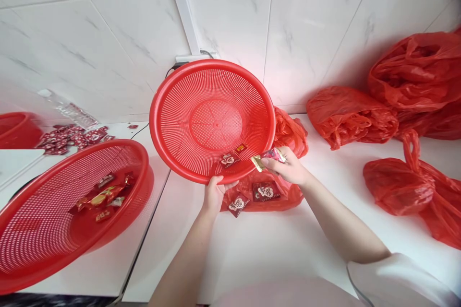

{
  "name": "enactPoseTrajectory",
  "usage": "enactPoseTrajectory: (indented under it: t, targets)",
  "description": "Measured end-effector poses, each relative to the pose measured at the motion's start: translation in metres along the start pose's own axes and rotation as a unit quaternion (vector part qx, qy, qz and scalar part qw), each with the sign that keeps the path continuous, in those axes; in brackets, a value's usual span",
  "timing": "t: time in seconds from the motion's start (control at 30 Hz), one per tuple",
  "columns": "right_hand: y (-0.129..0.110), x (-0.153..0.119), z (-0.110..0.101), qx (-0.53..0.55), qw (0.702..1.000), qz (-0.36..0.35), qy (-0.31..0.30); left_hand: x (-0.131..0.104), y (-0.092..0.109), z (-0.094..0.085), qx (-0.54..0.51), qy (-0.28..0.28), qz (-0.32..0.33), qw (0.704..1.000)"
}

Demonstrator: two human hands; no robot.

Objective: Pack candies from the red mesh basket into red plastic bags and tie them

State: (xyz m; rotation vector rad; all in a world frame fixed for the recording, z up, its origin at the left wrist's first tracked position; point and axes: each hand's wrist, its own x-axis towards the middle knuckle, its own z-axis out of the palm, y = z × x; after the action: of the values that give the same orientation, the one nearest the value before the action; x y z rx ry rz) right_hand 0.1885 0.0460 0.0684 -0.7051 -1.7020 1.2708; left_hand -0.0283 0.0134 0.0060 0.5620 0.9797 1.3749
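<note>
My left hand (214,195) grips the near rim of a red mesh plastic basket (216,91), its thumb over the edge. The basket is tilted, so its inside faces me. Two small wrapped candies (229,159) rest low against its wall. At the basket's right rim, my right hand (286,165) pinches a wrapped candy (272,155) with gold ends. Below the hands, an open red plastic bag (288,199) lies on the white table (252,249). Dark red nougat packets (265,191) lie on this bag, one packet (238,205) near its left edge.
At left, a second red basket (108,230) holds several wrapped candies (104,196). Behind it lie a heap of small red packets (68,136) and a clear plastic bottle (74,111). Knotted red bags (399,184) stand on the right. A tiled wall (306,24) closes the back.
</note>
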Motion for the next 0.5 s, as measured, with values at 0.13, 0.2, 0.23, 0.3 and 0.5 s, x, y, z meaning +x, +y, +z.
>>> enactPoseTrajectory:
  t: [0.13, 0.2, 0.23, 0.3, 0.5]
  targets:
    - [-0.001, -0.0022, 0.0003, 0.039, 0.999, 0.013, 0.007, 0.0001, -0.0005, 0.0001, -0.005, -0.007, -0.012, 1.0]
    - [-0.0023, -0.0025, 0.0002, 0.045, 0.998, 0.035, 0.015, 0.0009, -0.0013, -0.0006, -0.006, -0.003, -0.009, 1.0]
    - [-0.0028, -0.0024, 0.0003, 0.048, 0.998, 0.044, 0.018, 0.0014, -0.0018, -0.001, -0.006, 0.0, -0.006, 1.0]
    - [-0.0029, -0.0024, 0.0004, 0.055, 0.997, 0.056, 0.019, 0.0023, -0.0028, -0.0022, -0.006, 0.007, -0.002, 1.0]
    - [0.0001, -0.0026, -0.0028, 0.049, 0.997, 0.057, -0.01, 0.0057, -0.0048, -0.0074, -0.007, 0.003, 0.007, 1.0]
